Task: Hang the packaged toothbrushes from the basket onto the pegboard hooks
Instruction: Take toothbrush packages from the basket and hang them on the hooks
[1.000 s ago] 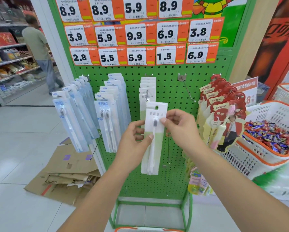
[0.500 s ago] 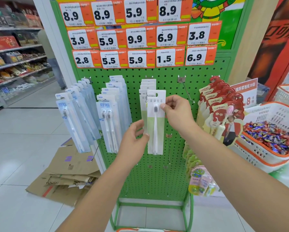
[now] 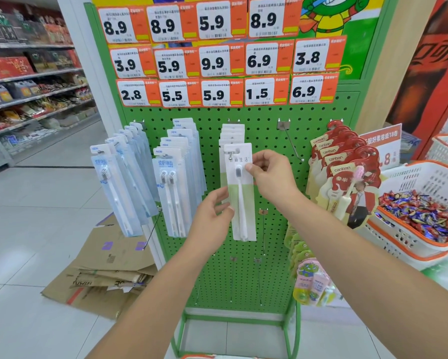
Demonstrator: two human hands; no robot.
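Both hands hold one white-and-green carded toothbrush pack (image 3: 239, 193) upright against the green pegboard (image 3: 269, 141): right hand (image 3: 272, 177) fingers pinch its upper edge, left hand (image 3: 212, 218) fingers pinch its lower left side.

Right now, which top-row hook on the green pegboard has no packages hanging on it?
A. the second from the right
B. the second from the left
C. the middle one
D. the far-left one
A: the bare hook juts out empty between the white-and-green packs and the red canban packs.
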